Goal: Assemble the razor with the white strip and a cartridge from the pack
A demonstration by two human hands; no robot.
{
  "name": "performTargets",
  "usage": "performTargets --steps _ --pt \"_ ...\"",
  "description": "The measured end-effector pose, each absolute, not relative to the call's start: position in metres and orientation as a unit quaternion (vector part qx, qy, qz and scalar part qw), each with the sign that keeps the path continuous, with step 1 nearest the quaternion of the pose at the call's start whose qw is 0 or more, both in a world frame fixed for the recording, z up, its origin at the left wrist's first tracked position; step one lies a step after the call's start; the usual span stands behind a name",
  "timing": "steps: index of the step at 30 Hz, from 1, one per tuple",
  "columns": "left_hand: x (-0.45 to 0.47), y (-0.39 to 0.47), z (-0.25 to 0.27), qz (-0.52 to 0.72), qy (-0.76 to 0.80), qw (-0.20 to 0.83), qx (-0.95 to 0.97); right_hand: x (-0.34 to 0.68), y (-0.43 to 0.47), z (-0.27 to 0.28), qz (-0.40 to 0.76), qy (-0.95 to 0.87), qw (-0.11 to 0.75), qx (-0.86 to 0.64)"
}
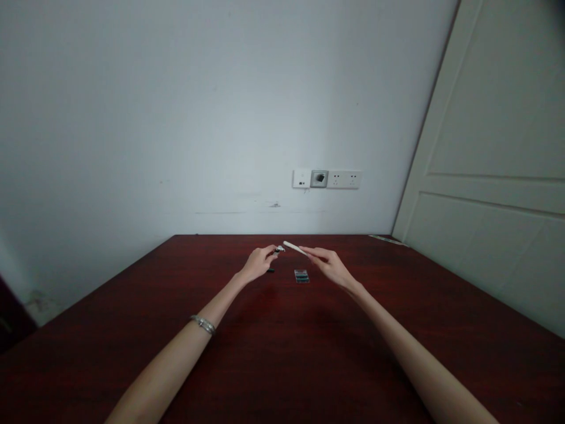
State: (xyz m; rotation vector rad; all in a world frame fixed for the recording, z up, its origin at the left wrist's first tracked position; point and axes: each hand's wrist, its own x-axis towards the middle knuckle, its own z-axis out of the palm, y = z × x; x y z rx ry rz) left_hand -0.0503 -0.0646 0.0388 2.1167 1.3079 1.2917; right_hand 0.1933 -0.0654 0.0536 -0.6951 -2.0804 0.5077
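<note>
My left hand (260, 263) pinches a small white-and-dark piece (279, 249) between thumb and fingertips; its exact kind is too small to tell. A slim white stick-like handle (295, 247) is gripped in my right hand (330, 265), its rounded tip pointing left toward that piece. A narrow gap separates the two. On the table below, between the hands, lies a small clear plastic case (302, 276) with dark teal parts inside. Just under my left fingers rests a little dark green item (271, 271), partly hidden.
The dark red wooden table (282, 353) runs back to a pale wall (220, 118). Wall sockets (344, 179) sit above its far edge. A thin flat strip (388, 239) lies at the far right corner, near a white panelled door (494, 176).
</note>
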Motion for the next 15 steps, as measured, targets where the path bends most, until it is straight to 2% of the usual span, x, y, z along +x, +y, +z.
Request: performTargets --steps 8,15 --pt "-0.054 -0.062 0.036 0.398 0.424 0.115 0.806 0.188 -0.080 0.053 0.044 -0.903 0.337 -0.263" --pt "-0.057 -0.061 0.041 0.380 0.429 0.113 0.812 0.190 -0.079 0.053 0.002 -0.886 0.357 -0.295"
